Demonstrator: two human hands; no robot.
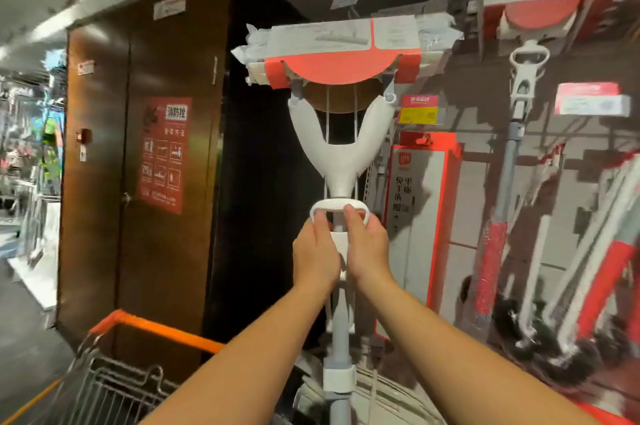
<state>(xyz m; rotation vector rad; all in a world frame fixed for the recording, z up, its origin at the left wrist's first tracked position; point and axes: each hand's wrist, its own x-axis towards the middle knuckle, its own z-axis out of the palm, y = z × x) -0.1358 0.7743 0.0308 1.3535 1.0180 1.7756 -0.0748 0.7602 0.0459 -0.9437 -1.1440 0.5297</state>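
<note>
The mop (341, 154) stands upright straight ahead of both hands, head uppermost. Its head (346, 43), well above the hands, is a wide flat bar wrapped in clear plastic. A white printed card and a red-orange half-round label cover its front. Under the head a white Y-shaped yoke (341, 161) narrows down into a pale grey pole (341, 313). The pole passes between the forearms and leaves the view at the bottom. Two thin rods drop from the head through the fork toward the hands. A white loop handle (323, 207) rings the pole just above the knuckles.

The left hand (315, 251) grips the left side of that loop handle with its fingers curled over the rim. The right hand (369, 244) grips the right side the same way. The hands sit just beside each other, with the pole and a white sleeve on it between them.

Dark wooden cabinet doors (104, 147) with a red notice (165, 154) stand to the left of the hands, near but apart from the mop. To the right, a red-and-white box (420, 216) stands just beside the pole. Beyond it, other mops (519, 105) hang close together on the wall. Below the left forearm lie the orange rim and wire basket of a shopping cart (156, 324). The ceiling is close above the mop's head.
</note>
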